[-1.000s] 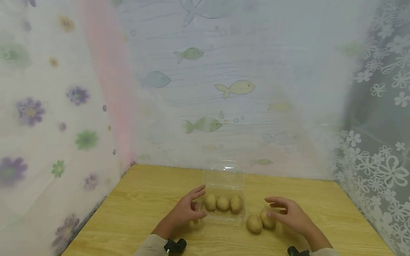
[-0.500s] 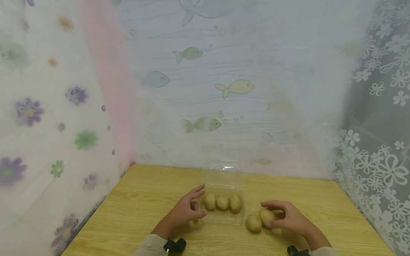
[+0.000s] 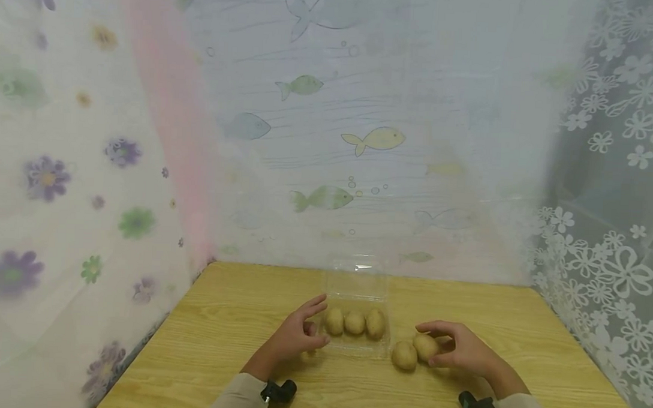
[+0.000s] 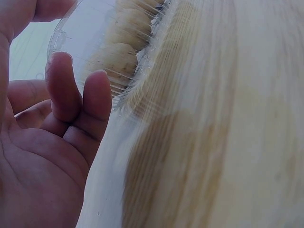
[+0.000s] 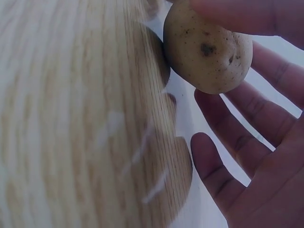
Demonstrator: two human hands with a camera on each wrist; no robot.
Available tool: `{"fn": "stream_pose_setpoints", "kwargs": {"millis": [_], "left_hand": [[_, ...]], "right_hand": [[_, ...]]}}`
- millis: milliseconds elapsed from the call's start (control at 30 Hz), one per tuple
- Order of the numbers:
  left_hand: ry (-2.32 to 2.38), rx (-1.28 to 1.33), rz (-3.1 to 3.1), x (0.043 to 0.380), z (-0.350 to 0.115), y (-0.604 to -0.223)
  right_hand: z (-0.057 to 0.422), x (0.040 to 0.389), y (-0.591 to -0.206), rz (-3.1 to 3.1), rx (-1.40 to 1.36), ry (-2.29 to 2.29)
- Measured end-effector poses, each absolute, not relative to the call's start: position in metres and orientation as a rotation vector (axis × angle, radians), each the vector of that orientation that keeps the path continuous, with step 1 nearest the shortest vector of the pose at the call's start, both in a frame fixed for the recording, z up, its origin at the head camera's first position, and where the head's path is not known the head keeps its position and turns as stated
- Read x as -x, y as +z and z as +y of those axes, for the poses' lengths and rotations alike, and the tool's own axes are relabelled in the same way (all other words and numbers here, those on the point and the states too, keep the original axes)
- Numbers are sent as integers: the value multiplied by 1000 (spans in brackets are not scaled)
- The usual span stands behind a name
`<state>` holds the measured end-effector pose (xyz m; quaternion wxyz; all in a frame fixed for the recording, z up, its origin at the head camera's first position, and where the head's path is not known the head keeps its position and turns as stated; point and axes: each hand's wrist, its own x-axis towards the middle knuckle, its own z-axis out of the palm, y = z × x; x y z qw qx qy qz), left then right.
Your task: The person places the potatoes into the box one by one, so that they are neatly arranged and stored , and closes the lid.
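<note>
In the head view a clear plastic clamshell box [image 3: 356,351] stands with its lid raised, holding a row of three potatoes [image 3: 355,323]. My left hand [image 3: 296,332] is at its left side, fingers loosely bent and the thumb by the front corner. Seen from the left wrist, the fingertips [image 4: 97,85] lie against or very near the box wall; firm contact cannot be told. To the right of the box, my right hand [image 3: 464,351] has thumb and fingers around a potato [image 5: 209,52]. Another potato [image 3: 404,356] lies beside it on the left.
The wooden table [image 3: 236,303] carries the box and potatoes. A fish-printed curtain [image 3: 371,169] hangs along the back edge, with flowered curtains at the left [image 3: 77,219] and right [image 3: 599,267]. A black wrist device [image 3: 280,392] sits below the left hand.
My right hand has come slightly left and down, its thumb and fingers closing in around the right-hand loose potato. The left hand, the box and its potatoes keep their places.
</note>
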<state>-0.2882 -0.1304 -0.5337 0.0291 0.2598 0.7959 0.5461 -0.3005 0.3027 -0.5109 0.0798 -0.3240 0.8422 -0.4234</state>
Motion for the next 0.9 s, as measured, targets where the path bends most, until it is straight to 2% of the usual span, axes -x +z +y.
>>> {"fn": "stream_pose_setpoints", "kwargs": {"millis": [900], "left_hand": [[1696,-793,2440,287,-129,-531]], "right_hand": [[302,299,-509,2478,875,-1330]]}}
